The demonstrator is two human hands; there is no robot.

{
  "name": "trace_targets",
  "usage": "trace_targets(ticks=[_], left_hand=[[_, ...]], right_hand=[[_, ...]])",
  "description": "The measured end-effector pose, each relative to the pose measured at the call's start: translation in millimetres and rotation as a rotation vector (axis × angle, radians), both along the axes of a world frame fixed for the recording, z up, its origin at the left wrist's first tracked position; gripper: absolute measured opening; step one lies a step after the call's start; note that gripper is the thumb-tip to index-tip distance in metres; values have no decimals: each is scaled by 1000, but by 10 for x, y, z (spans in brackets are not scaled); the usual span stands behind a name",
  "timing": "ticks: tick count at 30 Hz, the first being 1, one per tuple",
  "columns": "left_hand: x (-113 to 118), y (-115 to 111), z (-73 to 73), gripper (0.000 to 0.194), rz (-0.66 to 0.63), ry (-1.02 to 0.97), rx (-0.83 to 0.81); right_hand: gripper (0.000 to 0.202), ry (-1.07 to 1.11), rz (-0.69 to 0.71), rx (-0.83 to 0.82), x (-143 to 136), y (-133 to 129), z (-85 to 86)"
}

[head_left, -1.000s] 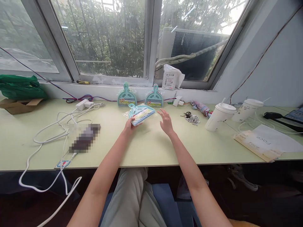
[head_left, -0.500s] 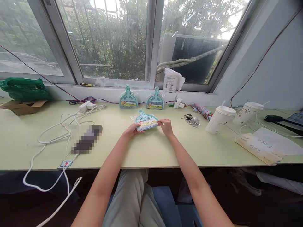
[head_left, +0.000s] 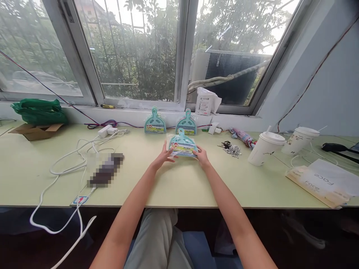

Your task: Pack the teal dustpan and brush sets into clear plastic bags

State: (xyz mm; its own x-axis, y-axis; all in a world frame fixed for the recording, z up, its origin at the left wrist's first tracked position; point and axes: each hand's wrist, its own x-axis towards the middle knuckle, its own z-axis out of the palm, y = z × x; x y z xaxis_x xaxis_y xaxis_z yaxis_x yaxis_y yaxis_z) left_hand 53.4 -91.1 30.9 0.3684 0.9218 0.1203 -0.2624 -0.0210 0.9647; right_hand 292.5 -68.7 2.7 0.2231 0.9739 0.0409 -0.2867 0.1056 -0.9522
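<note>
A wrapped teal dustpan-and-brush set (head_left: 182, 145) stands nearly upright over the middle of the table, its handle up and its label facing me. My left hand (head_left: 164, 156) grips its left edge, and my right hand (head_left: 201, 154) has its lower right corner between thumb and fingers. Behind it, against the wall under the window, lean two similar wrapped sets, one on the left (head_left: 155, 122) and one on the right (head_left: 187, 121). The held set overlaps the lower part of the right one in view.
White cables (head_left: 67, 168) and a blurred dark object (head_left: 106, 170) lie on the left, near an open carton (head_left: 36, 131). Keys (head_left: 231, 148), two lidded cups (head_left: 265, 149) (head_left: 300, 140) and a tissue pack (head_left: 316, 183) are on the right.
The held set has been turned from a tilted pose to nearly upright and moved right and away from me. My right hand has shifted to its lower right corner. The view has tilted slightly.
</note>
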Motion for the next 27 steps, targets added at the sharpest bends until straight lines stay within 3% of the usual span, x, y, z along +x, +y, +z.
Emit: trace_targets(ticks=[2, 5, 8, 12, 16, 18, 22, 25, 27], left_hand=[[46, 1, -33, 93, 38, 163, 250], [78, 34, -123, 72, 148, 462, 523], [68, 66, -205, 73, 175, 686, 657], [57, 88, -241, 74, 216, 772, 800], [79, 143, -235, 32, 302, 620, 771], [103, 160, -227, 24, 394, 493, 693], [130, 125, -186, 30, 588, 351, 489], [63, 118, -151, 62, 771, 423, 388], [-41, 177, -145, 72, 850, 495, 344]], right_hand=[[62, 43, -83, 34, 45, 19, -27], [64, 53, -121, 70, 112, 30, -62], [62, 61, -148, 49, 139, 35, -91], [63, 80, -185, 25, 143, 53, -129], [67, 20, -161, 78, 134, 60, -132], [69, -38, -140, 112, 108, 52, -115], [65, -143, -70, 228, 2, 50, -106], [62, -228, -63, 280, -118, 111, -139], [60, -319, -86, 270, -227, 197, -158]])
